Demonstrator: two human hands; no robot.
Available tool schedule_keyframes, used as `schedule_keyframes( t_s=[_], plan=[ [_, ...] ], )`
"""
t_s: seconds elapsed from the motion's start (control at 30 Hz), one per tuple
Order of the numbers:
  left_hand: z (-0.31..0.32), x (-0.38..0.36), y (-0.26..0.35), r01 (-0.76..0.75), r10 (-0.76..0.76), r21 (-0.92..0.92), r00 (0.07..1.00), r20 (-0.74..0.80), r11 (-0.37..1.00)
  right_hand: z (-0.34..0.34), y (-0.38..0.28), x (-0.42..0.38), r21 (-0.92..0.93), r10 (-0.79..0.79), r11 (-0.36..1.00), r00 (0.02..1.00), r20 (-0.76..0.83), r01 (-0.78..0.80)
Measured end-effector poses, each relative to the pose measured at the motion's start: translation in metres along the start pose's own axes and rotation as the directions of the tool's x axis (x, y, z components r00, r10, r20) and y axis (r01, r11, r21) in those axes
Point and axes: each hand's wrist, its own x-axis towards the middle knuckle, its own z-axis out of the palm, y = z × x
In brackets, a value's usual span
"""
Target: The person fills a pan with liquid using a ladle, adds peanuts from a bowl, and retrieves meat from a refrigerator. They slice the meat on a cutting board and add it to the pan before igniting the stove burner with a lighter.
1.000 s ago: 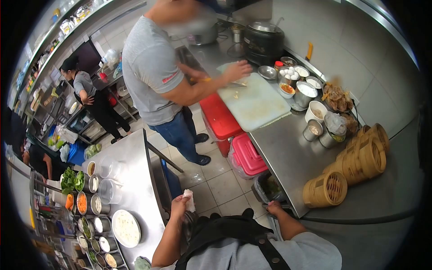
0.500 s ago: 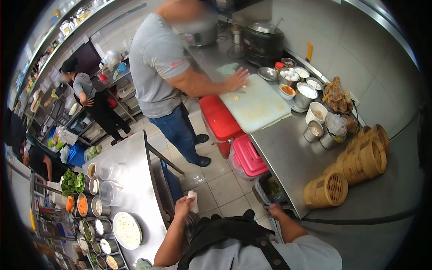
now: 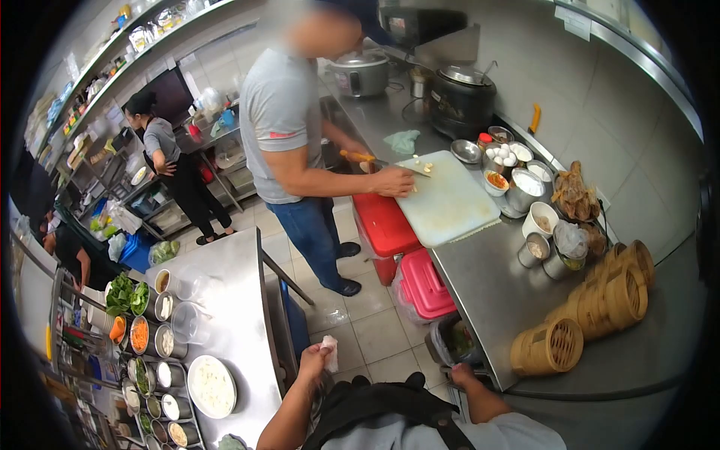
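My left hand (image 3: 313, 365) is closed around a crumpled white paper towel or cloth (image 3: 330, 353), held low over the floor between the two counters. Beside the front corner of the right-hand steel counter (image 3: 469, 281), my right hand (image 3: 463, 374) has its fingers curled in; whatever they grip is hidden. Just past that hand stands a dark bin (image 3: 438, 346) with a clear liner. Across the counter a co-worker holds an orange-handled knife (image 3: 401, 168) over a white cutting board (image 3: 457, 210), where small pale pieces (image 3: 428, 168) lie.
Bamboo steamers (image 3: 544, 346) lie along the right counter, past metal cups and bowls. A pink-lidded bin (image 3: 426, 283) and a red-lidded bin (image 3: 382, 225) stand below. The left steel table (image 3: 240, 300) holds a white bowl (image 3: 212, 385) and several ingredient containers. Another person (image 3: 169, 154) stands farther back.
The co-worker's spread hand has left the board's far end; the co-worker now stands more upright with the knife over the board. My view has shifted slightly; my left hand keeps its hold.
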Motion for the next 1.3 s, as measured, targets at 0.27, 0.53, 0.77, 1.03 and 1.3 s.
schedule_keyframes(
  t_s=[0.27, 0.53, 0.77, 1.03, 1.3],
  plan=[
    [-0.008, 0.007, -0.013, 0.014, -0.013, -0.048, 1.000, 0.003, 0.999, -0.033, -0.014, -0.024, 0.318, 0.155, 0.940, 0.986, -0.065, -0.126],
    [-0.010, -0.004, -0.004, -0.032, 0.045, 0.219, 0.997, -0.056, 0.975, -0.024, -0.013, -0.002, 0.121, 0.056, 0.991, 0.998, 0.019, -0.058],
    [-0.035, -0.026, 0.004, -0.200, 0.265, 0.287, 0.941, -0.209, 0.937, 0.027, 0.014, 0.089, -0.077, -0.338, 0.937, 0.940, 0.033, 0.340],
    [-0.072, -0.115, 0.021, -0.340, 0.358, 0.113, 0.880, -0.311, 0.934, -0.065, -0.144, 0.140, -0.093, -0.521, 0.832, 0.828, 0.206, 0.547],
    [-0.096, -0.130, -0.017, -0.285, 0.299, 0.104, 0.829, -0.473, 0.953, -0.070, -0.203, 0.166, -0.117, -0.562, 0.780, 0.770, 0.302, 0.615]
  ],
)
